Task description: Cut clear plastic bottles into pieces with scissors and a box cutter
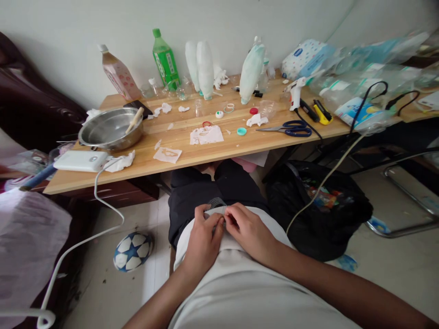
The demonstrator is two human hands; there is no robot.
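Close to my lap, my left hand [205, 230] is closed around a clear, ridged plastic piece [216, 202], which looks like part of a bottle. My right hand [248, 228] pinches at the near right edge of the same piece, its fingertips almost meeting my left thumb. Most of the piece is hidden behind my fingers, so its full shape cannot be told. On the table beyond stand two white-coated bottles [206, 68] side by side, and a third pale-coated bottle [252, 73] leans to their right.
The wooden table [147, 157] holds a steel bowl [113, 130], a white power bank [81, 161], a green bottle [165, 61], a pink-filled bottle [118, 75], scissors [291, 129], a glue gun [297, 93], and paper scraps. A black bag [315, 219] and ball [133, 251] lie below.
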